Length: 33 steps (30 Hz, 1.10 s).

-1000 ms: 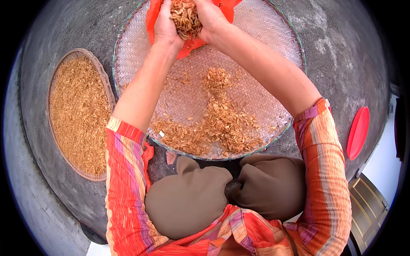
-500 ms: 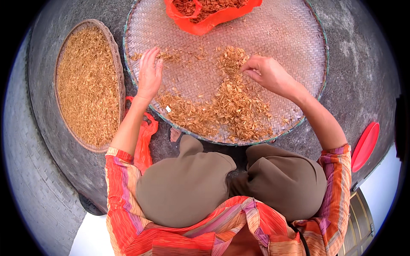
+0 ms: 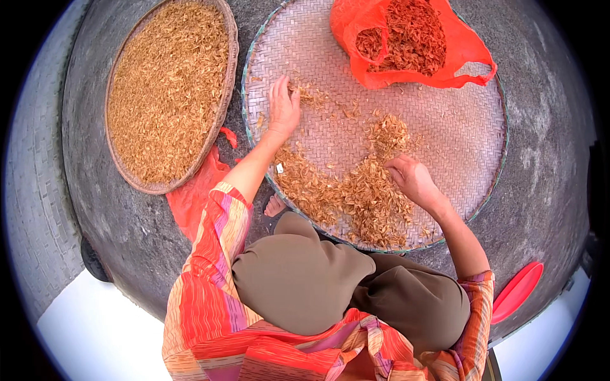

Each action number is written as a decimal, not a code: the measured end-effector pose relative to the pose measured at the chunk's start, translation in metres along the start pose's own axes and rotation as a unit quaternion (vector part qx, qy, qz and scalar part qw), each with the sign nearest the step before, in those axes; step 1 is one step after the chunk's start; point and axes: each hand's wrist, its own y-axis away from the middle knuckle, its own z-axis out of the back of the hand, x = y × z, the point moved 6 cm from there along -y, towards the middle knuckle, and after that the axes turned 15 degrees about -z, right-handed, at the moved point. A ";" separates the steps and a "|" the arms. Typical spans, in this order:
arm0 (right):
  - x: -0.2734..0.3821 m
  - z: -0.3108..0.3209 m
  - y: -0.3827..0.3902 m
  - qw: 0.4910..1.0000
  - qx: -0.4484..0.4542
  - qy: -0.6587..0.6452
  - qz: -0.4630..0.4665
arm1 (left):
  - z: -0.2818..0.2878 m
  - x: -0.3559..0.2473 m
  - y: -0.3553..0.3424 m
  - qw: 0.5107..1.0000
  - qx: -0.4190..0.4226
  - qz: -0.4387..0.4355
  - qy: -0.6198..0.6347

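Observation:
My left hand is open at the left side of a large round woven tray, its fingers stretched out beside a thin scatter of dried flakes. My right hand has its thumb and fingers pinched together at the right edge of a heap of dried tan flakes, like petals. Whatever lies between those fingertips is too small to make out. The heap spreads along the tray's near side, with a smaller clump just beyond my right fingertips. A small white piece lies at the heap's left end.
At the far right of the tray sits a red plastic bag of darker reddish flakes. A round basket full of tan flakes stands to the left, another red bag beside it. A pink-red plastic dish is at right.
The view has shifted, so tray, basket and bag appear farther right. My right hand has come slightly nearer me along the heap. My left hand stays by the same scatter.

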 end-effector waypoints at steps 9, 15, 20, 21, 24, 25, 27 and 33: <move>0.005 -0.012 -0.003 1.000 0.024 0.014 0.001 | 0.048 -0.042 -0.004 0.993 0.028 -0.106 -0.042; -0.003 -0.015 0.006 1.000 0.025 0.009 -0.002 | 0.093 0.037 -0.057 0.911 0.207 -0.188 -0.304; -0.014 -0.018 0.009 1.000 0.011 -0.009 -0.006 | 0.076 0.036 -0.055 0.874 0.252 -0.248 -0.333; -0.015 -0.018 0.009 1.000 0.009 -0.009 -0.005 | 0.074 0.033 -0.055 0.869 0.252 -0.254 -0.342; -0.016 -0.019 0.008 1.000 0.011 -0.005 -0.015 | 0.076 0.036 -0.056 0.861 0.263 -0.271 -0.340; -0.016 -0.019 0.007 1.000 0.010 -0.005 -0.013 | 0.078 0.036 -0.056 0.859 0.262 -0.278 -0.340; -0.015 -0.018 0.006 1.000 0.006 -0.003 -0.010 | 0.078 0.037 -0.054 0.870 0.280 -0.251 -0.320; -0.019 -0.012 0.008 1.000 -0.006 -0.017 -0.019 | 0.053 -0.059 0.007 0.877 0.470 -0.073 0.068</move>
